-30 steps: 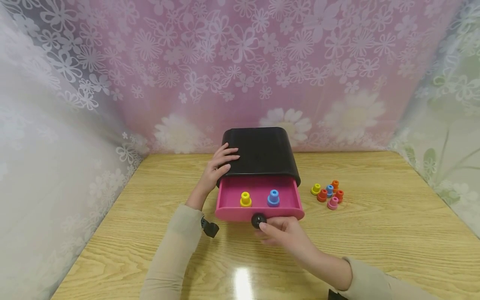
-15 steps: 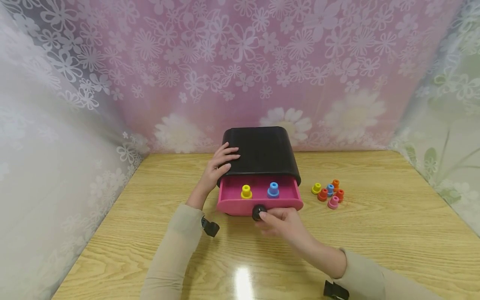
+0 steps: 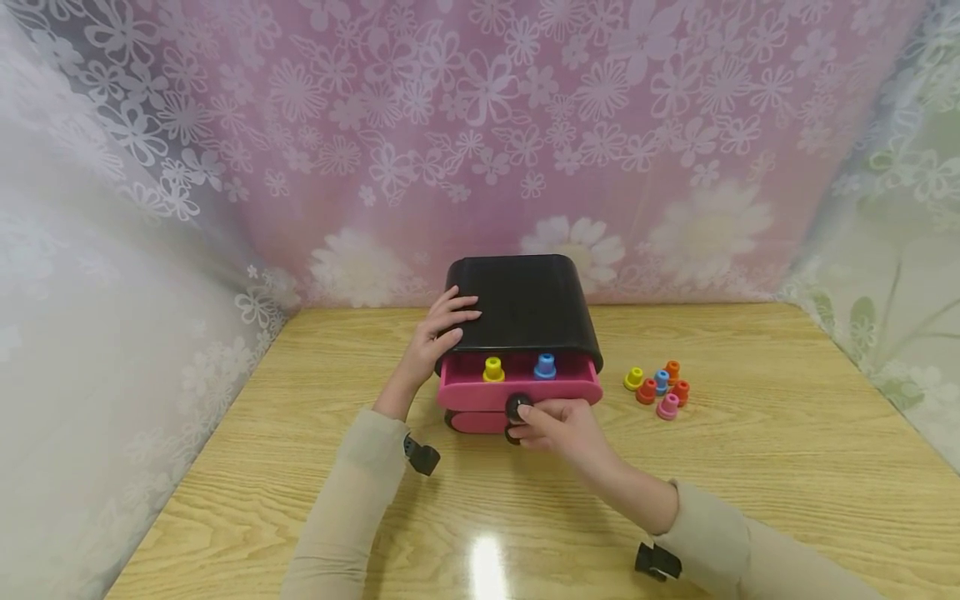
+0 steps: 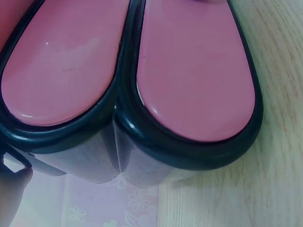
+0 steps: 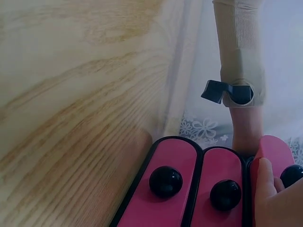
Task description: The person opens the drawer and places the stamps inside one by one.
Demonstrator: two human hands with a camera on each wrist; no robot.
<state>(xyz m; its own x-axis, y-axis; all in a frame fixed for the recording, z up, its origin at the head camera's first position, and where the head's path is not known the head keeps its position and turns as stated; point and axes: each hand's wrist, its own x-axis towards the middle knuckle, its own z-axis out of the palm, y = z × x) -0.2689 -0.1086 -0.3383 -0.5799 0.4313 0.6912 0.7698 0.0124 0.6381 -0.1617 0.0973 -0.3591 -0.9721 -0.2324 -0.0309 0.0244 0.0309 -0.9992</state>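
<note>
A black drawer cabinet with pink drawers stands on the table. Its top drawer is partly pulled out, holding a yellow peg and a blue peg. My left hand rests with spread fingers over the cabinet's top left edge; in the left wrist view only a bit of that hand shows. My right hand pinches the black drawer knob between thumb and fingers. In the right wrist view, the right hand is at the protruding drawer, beside two lower drawers with round knobs.
To the right of the cabinet, several small pegs lie grouped on the wooden table, among them a pink peg and a yellow peg. A flowered curtain hangs behind, with pale cloth at both sides.
The top drawer has slid back into the cabinet, carrying the two pegs, as my right hand moved forward with the knob. A lower drawer front now shows. My left hand stays put.
</note>
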